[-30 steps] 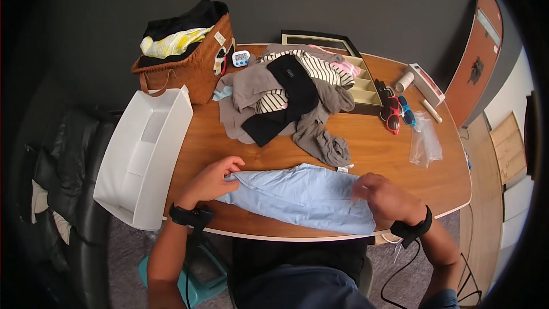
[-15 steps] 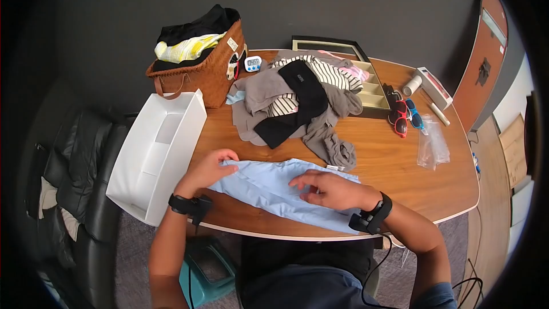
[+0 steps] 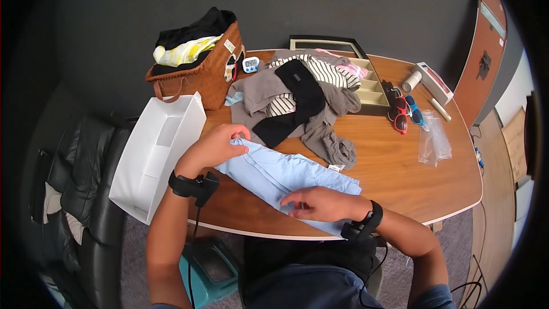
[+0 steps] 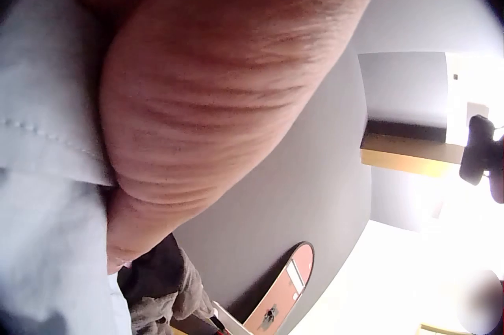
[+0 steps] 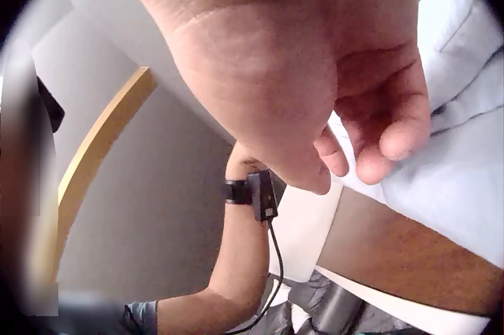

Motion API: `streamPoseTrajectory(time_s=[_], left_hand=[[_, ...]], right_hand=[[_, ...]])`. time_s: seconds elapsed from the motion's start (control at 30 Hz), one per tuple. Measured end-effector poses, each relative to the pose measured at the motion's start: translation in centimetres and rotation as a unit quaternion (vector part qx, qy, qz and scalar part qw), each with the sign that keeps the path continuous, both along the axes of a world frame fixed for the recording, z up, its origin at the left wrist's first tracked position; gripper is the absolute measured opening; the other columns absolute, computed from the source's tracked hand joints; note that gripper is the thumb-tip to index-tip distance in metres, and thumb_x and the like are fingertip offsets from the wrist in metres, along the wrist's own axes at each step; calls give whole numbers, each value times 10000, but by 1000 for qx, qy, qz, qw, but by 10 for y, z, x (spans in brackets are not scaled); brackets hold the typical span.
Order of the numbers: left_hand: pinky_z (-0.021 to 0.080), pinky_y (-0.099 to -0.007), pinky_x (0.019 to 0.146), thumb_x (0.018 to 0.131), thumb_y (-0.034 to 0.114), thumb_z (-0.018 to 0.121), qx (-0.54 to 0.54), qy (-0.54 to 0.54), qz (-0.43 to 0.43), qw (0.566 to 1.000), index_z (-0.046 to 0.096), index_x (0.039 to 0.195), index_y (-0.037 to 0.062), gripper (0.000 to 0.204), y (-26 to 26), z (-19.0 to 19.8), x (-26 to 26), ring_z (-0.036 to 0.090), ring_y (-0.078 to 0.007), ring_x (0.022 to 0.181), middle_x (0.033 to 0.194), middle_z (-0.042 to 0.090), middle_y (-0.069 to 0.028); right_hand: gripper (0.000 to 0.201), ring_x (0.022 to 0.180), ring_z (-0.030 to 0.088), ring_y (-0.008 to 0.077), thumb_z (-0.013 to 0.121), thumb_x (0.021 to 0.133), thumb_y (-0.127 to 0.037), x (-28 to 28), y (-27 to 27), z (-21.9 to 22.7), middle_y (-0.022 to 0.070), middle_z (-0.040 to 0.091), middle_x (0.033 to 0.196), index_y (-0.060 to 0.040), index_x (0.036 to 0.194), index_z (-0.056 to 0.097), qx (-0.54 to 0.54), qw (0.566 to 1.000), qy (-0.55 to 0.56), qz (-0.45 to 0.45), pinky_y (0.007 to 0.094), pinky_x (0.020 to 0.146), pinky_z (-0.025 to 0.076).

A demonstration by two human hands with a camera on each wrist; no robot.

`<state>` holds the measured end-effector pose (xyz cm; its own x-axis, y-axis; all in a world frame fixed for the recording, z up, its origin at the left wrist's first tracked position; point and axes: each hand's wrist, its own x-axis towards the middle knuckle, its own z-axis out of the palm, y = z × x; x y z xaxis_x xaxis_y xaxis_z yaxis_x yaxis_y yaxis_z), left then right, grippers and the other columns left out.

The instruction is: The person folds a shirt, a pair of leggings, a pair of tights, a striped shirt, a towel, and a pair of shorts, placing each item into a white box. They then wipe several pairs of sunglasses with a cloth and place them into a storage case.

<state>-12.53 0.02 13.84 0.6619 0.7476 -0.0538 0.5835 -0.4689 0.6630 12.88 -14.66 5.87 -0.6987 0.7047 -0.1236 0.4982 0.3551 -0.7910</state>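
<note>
A folded light blue garment (image 3: pixel 291 169) lies along the front of the wooden table, its left end raised a little. My left hand (image 3: pixel 216 147) pinches that left end between thumb and fingers. A stitched seam runs across the light blue cloth (image 4: pixel 47 134) beside the palm in the left wrist view. Over the garment's lower edge, near the table's front, my right hand (image 3: pixel 323 203) hovers with loosely bent fingers. Nothing shows between those fingers (image 5: pixel 378 166) in the right wrist view, and the cloth lies just beyond them.
Left of the garment stands a white box (image 3: pixel 134 163), with a brown basket (image 3: pixel 197 88) of clothes behind it. A clothes pile (image 3: pixel 263 94) covers the table's middle back, partly over a compartment tray (image 3: pixel 372 88). Sunglasses (image 3: pixel 401 120) and a plastic bag (image 3: pixel 434 143) lie to the right.
My right hand has left the garment's right end and come leftward over its lower edge. My left hand has moved the left end away from me, toward the clothes pile.
</note>
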Motion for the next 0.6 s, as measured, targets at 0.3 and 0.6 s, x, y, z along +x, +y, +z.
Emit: streamPoseTrajectory(time_s=[0.3,0.6], left_hand=[[492,-303,724,850,79,642,4,-108,-117,987,611,1025,22,186,-61,29,83,604,-149,804,840,629,-77],[508,-334,764,886,251,687,-134,-143,-147,970,576,1125,6,360,-103,-35,118,628,-219,916,1102,589,-134]], right_hand=[[454,807,628,185,602,941,-277,42,-18,9,84,647,929,-79,1336,496,-69,996,43,-32,347,737,511],[566,836,618,148,546,972,-434,124,-62,13,78,623,1010,11,1319,492,-334,841,208,-371,285,758,534]])
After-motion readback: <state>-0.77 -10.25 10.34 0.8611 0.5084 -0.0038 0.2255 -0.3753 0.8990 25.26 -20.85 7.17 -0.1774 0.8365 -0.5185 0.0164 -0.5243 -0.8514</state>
